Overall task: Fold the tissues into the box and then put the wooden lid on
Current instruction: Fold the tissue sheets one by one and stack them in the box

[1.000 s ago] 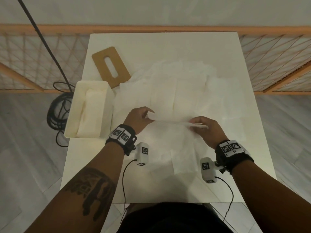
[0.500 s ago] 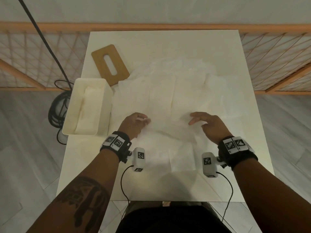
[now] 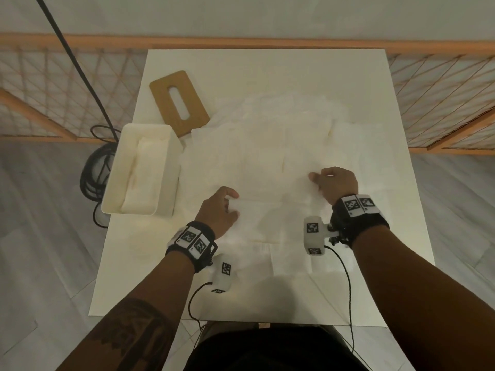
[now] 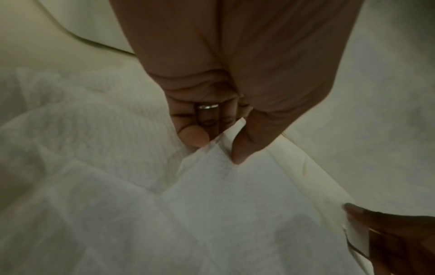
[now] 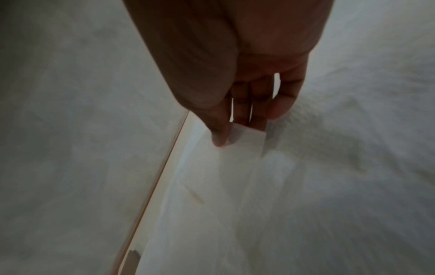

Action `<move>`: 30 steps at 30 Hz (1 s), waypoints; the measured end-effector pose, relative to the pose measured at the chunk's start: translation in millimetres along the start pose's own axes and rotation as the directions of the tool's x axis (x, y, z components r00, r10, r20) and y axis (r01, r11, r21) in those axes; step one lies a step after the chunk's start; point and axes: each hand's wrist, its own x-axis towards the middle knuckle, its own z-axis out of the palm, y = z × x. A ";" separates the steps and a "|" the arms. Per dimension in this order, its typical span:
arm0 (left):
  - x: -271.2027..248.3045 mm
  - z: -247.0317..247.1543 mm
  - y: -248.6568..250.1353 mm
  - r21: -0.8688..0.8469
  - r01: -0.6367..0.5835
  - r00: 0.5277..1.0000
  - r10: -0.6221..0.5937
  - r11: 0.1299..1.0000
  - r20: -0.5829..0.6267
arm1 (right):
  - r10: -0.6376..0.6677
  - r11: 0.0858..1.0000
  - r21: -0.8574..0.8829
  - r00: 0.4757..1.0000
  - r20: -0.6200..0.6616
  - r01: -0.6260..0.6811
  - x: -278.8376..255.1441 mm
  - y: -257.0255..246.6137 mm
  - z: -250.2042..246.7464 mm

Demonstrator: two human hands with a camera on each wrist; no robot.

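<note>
Your left hand (image 3: pixel 218 211) pinches a corner of a thin white tissue sheet (image 3: pixel 270 202) between thumb and curled fingers, while your right hand (image 3: pixel 336 184) pinches the opposite corner at about two o'clock from it. The sheet lies on the spread white tissues (image 3: pixel 267 145) covering the white square table (image 3: pixel 267 68). The open cream rectangular box (image 3: pixel 171 145) sits at nine o'clock, the slotted brown wooden lid (image 3: pixel 167 99) at eleven.

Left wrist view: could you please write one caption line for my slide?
Left hand pinches a corner of a white tissue between thumb and fingers; the right hand holds its far end.
</note>
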 end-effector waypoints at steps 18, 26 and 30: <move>35.6 -26.6 102.1 -0.260 -0.024 0.974 0.081 0.965 0.210 | -0.399 0.836 0.546 0.742 0.538 0.053 -45.0 -37.5 -64.7; 32.1 -10.4 79.8 -0.360 0.040 0.930 0.097 0.932 0.355 | -0.363 0.801 0.594 0.732 0.576 -0.070 -36.7 -29.6 -62.1; 28.7 -7.2 77.0 -0.498 0.029 0.949 0.133 0.867 0.286 | -0.337 0.794 0.584 0.677 0.654 -0.169 -34.6 -24.0 -62.1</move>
